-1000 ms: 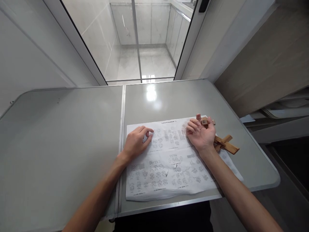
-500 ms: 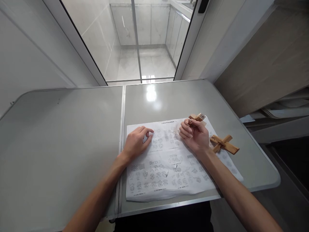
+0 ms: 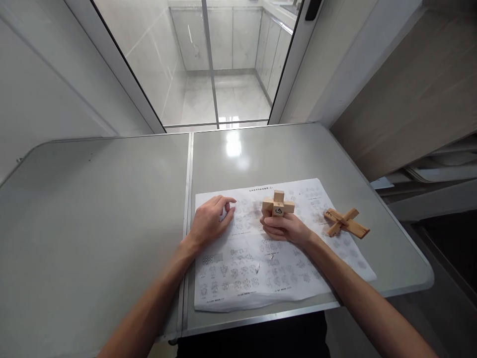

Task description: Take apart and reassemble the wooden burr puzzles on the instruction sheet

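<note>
My right hand [image 3: 285,227] grips a pale wooden interlocking puzzle [image 3: 278,204], a cross of short blocks. The block facing me carries a dark mark, and the lower part is hidden by my fingers. Beneath both hands lies a white printed sheet [image 3: 238,243] with rows of small line drawings. My left hand [image 3: 212,219] rests on its left side, fingers bent, the thumb apart from the forefinger and nothing between them. To the right, a darker wooden puzzle [image 3: 345,222] of crossed pieces lies on the sheet's edge and the table.
The grey folding table [image 3: 112,214] has a metal seam [image 3: 191,164] running just left of the sheet. Beyond its far edge stands a glass door [image 3: 238,94] with a metal frame. Shelves with flat papers [image 3: 443,166] are at the right.
My right hand has moved left and turned over, bringing the pale wooden puzzle upright over the sheet's middle. My left hand and the darker puzzle have stayed in place.
</note>
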Tool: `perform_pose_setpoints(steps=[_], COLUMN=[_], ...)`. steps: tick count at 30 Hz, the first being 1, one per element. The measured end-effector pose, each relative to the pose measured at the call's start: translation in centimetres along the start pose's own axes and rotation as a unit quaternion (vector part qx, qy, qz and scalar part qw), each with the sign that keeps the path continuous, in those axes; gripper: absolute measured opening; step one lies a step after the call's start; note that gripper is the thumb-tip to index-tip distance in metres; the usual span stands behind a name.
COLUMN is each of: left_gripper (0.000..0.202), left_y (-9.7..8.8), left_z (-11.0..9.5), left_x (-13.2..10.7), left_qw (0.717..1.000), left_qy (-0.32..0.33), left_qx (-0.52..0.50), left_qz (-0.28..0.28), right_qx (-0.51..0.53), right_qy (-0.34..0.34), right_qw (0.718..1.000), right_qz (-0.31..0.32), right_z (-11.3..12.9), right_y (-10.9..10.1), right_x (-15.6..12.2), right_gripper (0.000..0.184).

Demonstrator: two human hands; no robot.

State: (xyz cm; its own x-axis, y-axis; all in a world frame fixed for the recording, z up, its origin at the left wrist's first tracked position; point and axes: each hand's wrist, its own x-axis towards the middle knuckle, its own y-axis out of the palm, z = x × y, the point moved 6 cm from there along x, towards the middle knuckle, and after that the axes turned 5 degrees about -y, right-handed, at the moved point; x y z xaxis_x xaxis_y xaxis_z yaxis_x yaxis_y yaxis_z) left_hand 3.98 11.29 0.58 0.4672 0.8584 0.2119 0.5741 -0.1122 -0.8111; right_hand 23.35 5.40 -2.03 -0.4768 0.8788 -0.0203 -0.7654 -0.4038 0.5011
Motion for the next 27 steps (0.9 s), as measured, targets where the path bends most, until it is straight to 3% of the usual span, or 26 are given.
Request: perform_pose_setpoints(steps=[5,9,12,17,22,24,27], left_gripper=[0.016,0.034,0.052,0.072,0.096,0.093,0.070], left_y=[-0.7,-0.1,0.9,2.8,3.3,3.2,2.9], left_z=[-0.5,-2.1,-3.5,-4.4,-4.8,-5.0,-5.3], left_x=[-0.1,-0.5,-1.1,-2.5,-2.8,-2.6,-2.4], left_qw=[0.995,0.968,0.948,0.942,0.945,0.947,0.951], left_qy=[-0.025,-0.015,0.004,-0.011,-0.009,-0.010,-0.009], left_qx=[-0.096,-0.248,-0.309,-0.310,-0.291,-0.289,-0.286], left_qz=[-0.028,0.036,0.078,0.126,0.146,0.140,0.118], right_qx=[-0.080,-0.141,-0.204,-0.356,-0.468,-0.507,-0.537], right_qy=[0.003,0.006,-0.035,-0.170,-0.201,-0.209,-0.213], right_qw=[0.997,0.990,0.978,0.914,0.852,0.828,0.810], right_qz=[0.011,0.007,-0.013,-0.091,-0.121,-0.114,-0.104], right_z=[-0.6,-0.6,-0.1,1.3,0.9,0.8,0.7], right_y=[0.3,0.6,0.8,0.5,-0.1,0.0,0.4], right_x=[-0.2,-0.4,-0.2,0.0,-0.2,-0.2,-0.1], right_gripper=[0.038,0.033,0.026,0.012,0.007,0.011,0.016])
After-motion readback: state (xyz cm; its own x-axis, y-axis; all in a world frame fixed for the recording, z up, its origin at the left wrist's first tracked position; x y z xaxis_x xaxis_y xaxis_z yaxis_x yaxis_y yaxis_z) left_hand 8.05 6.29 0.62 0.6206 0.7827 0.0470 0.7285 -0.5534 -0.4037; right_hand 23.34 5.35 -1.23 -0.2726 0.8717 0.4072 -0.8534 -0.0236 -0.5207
